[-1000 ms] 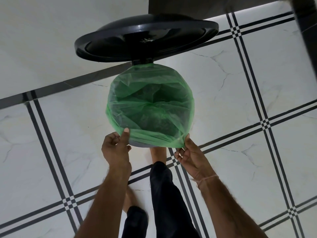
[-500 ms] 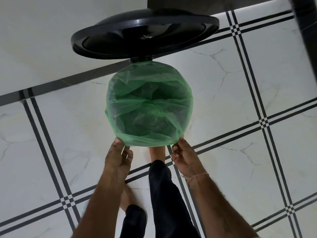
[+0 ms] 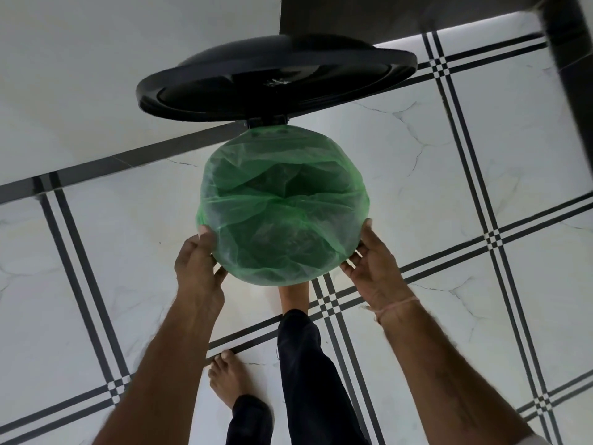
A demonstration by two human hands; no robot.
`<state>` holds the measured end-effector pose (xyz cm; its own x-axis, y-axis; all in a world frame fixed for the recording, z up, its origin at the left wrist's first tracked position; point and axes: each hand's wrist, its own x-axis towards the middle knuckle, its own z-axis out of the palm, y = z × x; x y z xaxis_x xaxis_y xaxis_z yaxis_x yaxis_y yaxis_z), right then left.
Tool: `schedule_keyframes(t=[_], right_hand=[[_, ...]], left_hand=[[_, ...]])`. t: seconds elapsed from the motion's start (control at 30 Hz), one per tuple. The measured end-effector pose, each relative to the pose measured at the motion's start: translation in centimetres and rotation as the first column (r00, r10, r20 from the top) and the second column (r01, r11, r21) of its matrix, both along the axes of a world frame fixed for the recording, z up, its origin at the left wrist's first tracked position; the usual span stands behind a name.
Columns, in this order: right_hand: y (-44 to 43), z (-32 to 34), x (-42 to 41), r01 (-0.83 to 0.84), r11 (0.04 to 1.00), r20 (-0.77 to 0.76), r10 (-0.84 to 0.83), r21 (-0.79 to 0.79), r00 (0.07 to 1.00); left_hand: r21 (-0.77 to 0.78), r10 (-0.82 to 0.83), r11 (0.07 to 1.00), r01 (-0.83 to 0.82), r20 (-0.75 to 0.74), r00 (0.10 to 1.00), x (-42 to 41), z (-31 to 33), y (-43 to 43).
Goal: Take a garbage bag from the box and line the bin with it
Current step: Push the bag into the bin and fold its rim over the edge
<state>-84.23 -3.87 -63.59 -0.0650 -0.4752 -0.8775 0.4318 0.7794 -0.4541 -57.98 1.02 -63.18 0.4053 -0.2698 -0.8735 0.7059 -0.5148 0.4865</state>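
Note:
A translucent green garbage bag [image 3: 282,213] is stretched over the mouth of a round bin, its middle sagging inside. The bin's black lid [image 3: 224,91] stands open behind it. My left hand [image 3: 197,261] grips the bag's edge at the near-left rim, thumb on top and fingers underneath. My right hand [image 3: 372,268] holds the edge at the near-right rim, thumb pressed against the bag's side. The bag hides the bin's body. No box is in view.
A bare foot [image 3: 293,297] reaches under the bin's front, and the other foot [image 3: 226,377] stands on the white tiled floor [image 3: 449,187]. A white wall [image 3: 96,75] rises behind the bin. A dark vertical post [image 3: 574,59] stands at the right.
Both hands have slid apart from the near edge to the left and right sides of the rim, pulling the bag's edge further down over it.

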Motion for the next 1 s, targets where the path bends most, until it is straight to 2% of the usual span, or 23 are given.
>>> schedule_keyframes(t=[0.13,0.2,0.3,0.37,0.4,0.43,0.47,0.5,0.53,0.57,0.6,0.67,0.73,0.77,0.8,0.83,0.9,1.0], right_hand=[[-1.4,-0.4,0.5,-0.022,0.996,-0.039,0.026,0.087,0.999],[-1.7,-0.7,0.5,-0.075,0.993,-0.029,0.078,0.093,0.997],[-2.0,-0.8,0.1,-0.103,0.986,-0.044,0.109,0.128,0.993],[-1.7,-0.4,0.7,-0.108,0.984,-0.207,0.136,0.142,0.969],[-1.5,-0.3,1.0,-0.113,0.990,-0.386,0.135,0.079,0.913],[-1.3,0.2,1.5,-0.171,0.984,-0.632,0.103,-0.047,0.768],[-1.1,0.9,2.1,-0.327,0.924,-0.812,0.031,-0.200,0.583],[-1.3,1.6,3.0,-0.520,0.797,-0.884,-0.037,-0.307,0.465],[-1.6,2.0,4.3,-0.688,0.639,-0.905,-0.031,-0.344,0.424],[-2.2,1.9,6.0,-0.812,0.487,-0.920,0.043,-0.322,0.391],[-3.0,1.7,7.7,-0.902,0.351,-0.937,0.146,-0.251,0.318],[-4.4,0.1,10.8,-0.993,0.113,-0.935,0.347,-0.032,0.070],[-5.8,-2.6,12.9,-0.972,-0.106,-0.858,0.457,0.210,-0.236],[-6.3,-4.2,13.6,-0.932,-0.180,-0.799,0.479,0.316,-0.363],[-6.6,-5.8,14.0,-0.894,-0.218,-0.744,0.497,0.391,-0.446],[-6.8,-7.4,14.3,-0.865,-0.233,-0.700,0.513,0.444,-0.497],[-7.0,-10.4,14.4,-0.831,-0.244,-0.629,0.557,0.500,-0.542],[-7.5,-12.2,13.9,-0.821,-0.241,-0.570,0.618,0.518,-0.541]], left_hand=[[0.013,0.082,0.997,-0.081,-0.125,0.989,0.3,-0.1,-0.2],[0.016,0.066,0.998,-0.064,-0.139,0.988,0.5,-0.3,-0.2],[0.088,0.001,0.996,-0.001,-0.002,1.000,0.6,-1.1,-0.3],[0.140,-0.003,0.990,-0.024,0.188,0.982,0.9,-1.3,-0.4],[0.125,-0.004,0.992,-0.030,0.263,0.965,0.9,-1.2,-0.6],[0.085,-0.015,0.996,-0.012,0.310,0.951,1.0,-0.9,-1.2],[0.046,-0.046,0.998,0.033,0.332,0.942,1.1,-0.5,-1.9],[0.013,-0.097,0.995,0.099,0.342,0.935,1.1,-0.3,-2.7],[-0.011,-0.154,0.986,0.168,0.354,0.922,1.1,-0.3,-3.5],[-0.030,-0.209,0.971,0.237,0.378,0.902,1.2,-0.6,-4.2],[-0.040,-0.254,0.954,0.297,0.415,0.873,1.2,-1.0,-4.7],[-0.020,-0.323,0.923,0.384,0.501,0.803,1.3,-1.8,-5.3],[0.002,-0.349,0.904,0.427,0.578,0.737,1.6,-2.5,-5.8],[-0.003,-0.346,0.899,0.438,0.607,0.716,1.8,-2.8,-5.9],[-0.020,-0.340,0.893,0.451,0.625,0.702,1.8,-2.9,-6.1],[-0.039,-0.334,0.887,0.459,0.633,0.699,2.0,-3.1,-6.2],[-0.085,-0.319,0.876,0.475,0.636,0.703,2.2,-3.4,-6.2],[-0.133,-0.304,0.864,0.485,0.629,0.715,2.5,-3.6,-6.2]])
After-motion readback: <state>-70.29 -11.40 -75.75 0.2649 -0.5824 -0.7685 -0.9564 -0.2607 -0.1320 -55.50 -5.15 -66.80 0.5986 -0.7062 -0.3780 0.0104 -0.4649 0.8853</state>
